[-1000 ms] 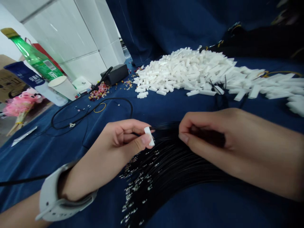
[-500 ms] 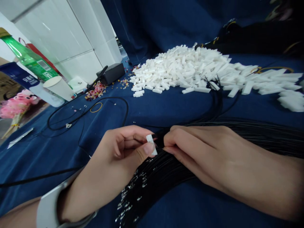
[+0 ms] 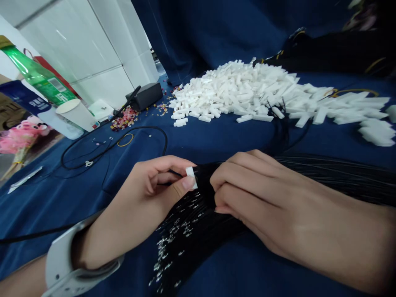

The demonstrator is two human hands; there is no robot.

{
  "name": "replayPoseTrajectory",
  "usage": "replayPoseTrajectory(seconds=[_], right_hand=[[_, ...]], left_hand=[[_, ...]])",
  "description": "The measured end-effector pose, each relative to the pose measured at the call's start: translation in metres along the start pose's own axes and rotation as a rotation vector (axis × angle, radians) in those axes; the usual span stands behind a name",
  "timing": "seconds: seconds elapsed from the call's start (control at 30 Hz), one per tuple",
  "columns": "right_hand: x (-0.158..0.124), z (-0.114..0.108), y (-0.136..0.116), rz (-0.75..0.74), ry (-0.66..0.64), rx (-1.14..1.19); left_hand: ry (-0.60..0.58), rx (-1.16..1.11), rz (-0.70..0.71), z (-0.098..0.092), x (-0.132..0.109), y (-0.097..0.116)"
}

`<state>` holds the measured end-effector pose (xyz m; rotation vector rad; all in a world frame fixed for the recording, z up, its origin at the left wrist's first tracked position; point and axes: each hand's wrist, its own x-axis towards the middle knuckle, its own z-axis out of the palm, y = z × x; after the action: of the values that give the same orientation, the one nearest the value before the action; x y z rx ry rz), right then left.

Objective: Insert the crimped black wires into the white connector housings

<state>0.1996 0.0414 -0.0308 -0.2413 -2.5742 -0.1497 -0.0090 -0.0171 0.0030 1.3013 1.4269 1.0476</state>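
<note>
My left hand [image 3: 151, 192] pinches a small white plastic connector housing [image 3: 191, 177] between thumb and fingers. My right hand [image 3: 262, 202] is closed on a thick bundle of thin black wires [image 3: 334, 171], right next to the housing. The wire ends fan out towards the bottom of the view, tipped with small metal crimp terminals [image 3: 176, 235]. The bundle's ends touch the housing, but my fingers hide the exact contact. A white wristband [image 3: 60, 264] circles my left wrist.
A large heap of white connector housings [image 3: 238, 90] lies on the dark blue cloth [image 3: 62, 202] ahead. To the left are a black cable loop [image 3: 114, 148], scattered coloured bits [image 3: 125, 118], a black adapter [image 3: 144, 97], a paper cup [image 3: 76, 114] and a green bottle [image 3: 38, 76].
My right hand has moved left and closed on the wire bundle beside the housing. The housing now meets the wire ends. The view has shifted slightly.
</note>
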Motion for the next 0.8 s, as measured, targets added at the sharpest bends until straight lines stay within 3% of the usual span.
replayPoseTrajectory(seconds=[0.23, 0.5, 0.8], right_hand=[[-0.0012, -0.0069, 0.0067, 0.076, 0.076, -0.070], [0.0017, -0.0029, 0.0090, 0.058, 0.017, -0.110], [0.0027, -0.0057, 0.0079, 0.136, 0.003, -0.019]], left_hand=[[0.010, -0.037, -0.030, -0.0050, -0.0003, -0.0037], [0.028, -0.038, -0.063, -0.0043, -0.0018, -0.0023], [0.036, -0.005, -0.068, -0.0029, -0.0026, -0.0034]])
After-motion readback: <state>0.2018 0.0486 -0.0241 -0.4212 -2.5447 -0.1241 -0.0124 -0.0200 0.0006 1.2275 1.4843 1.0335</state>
